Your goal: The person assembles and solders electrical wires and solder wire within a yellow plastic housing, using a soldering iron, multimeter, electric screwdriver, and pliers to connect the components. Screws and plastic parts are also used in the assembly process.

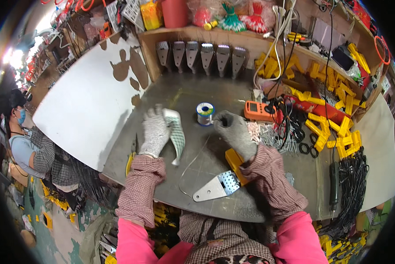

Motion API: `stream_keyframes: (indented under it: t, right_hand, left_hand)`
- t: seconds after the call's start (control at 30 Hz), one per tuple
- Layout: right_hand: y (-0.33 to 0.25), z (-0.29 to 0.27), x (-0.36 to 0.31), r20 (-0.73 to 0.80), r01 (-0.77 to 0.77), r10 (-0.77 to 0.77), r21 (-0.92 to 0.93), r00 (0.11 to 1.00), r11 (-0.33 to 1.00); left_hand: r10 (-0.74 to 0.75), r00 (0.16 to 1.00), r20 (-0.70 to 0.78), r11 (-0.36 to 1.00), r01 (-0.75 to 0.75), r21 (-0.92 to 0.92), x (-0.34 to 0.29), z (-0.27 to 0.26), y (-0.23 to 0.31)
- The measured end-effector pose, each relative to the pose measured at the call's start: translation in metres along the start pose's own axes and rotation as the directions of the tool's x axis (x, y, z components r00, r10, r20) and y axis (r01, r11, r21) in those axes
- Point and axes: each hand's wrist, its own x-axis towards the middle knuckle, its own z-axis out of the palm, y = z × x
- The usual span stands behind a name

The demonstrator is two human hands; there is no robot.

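Observation:
My gloved left hand (155,134) is at the left of the grey work table (184,99). It grips a tapered white piece with a green grid pattern (176,132), its narrow end pointing down. My gloved right hand (237,132) is closed beside a spool of solder wire (205,115); whatever is in its fingers is hidden. Thin wire (189,167) curves over the table from near that hand. Below lies a tapered metal plate with a dotted board (218,186), joined to a yellow handle (236,165) that my right forearm partly covers.
Yellow-handled pliers (130,160) lie by the left edge. Several grey tapered pieces (207,57) stand along the back. An orange meter (260,110), screws (272,135), black rings (304,148) and yellow parts (347,141) crowd the right. Another person (39,145) sits at left.

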Motion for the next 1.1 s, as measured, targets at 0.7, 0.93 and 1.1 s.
stream_keyframes:
  t: [0.7, 0.93, 1.1]
  right_hand:
    - [0.094, -0.133, 0.093, 0.439, 0.357, 0.204, -0.869, 0.875, 0.343]
    - [0.094, -0.170, 0.102, 0.508, 0.320, 0.452, -0.844, 0.733, 0.431]
    - [0.074, -0.145, 0.108, 0.404, 0.351, 0.394, -0.914, 0.826, 0.203]
  left_hand:
    - [0.541, 0.714, 0.444, 0.841, -0.476, -0.258, -0.091, 0.069, 0.184]
    - [0.535, 0.762, 0.365, 0.829, -0.390, -0.402, -0.086, 0.089, 0.190]
    - [0.468, 0.799, 0.378, 0.869, -0.337, -0.363, -0.081, 0.084, 0.183]
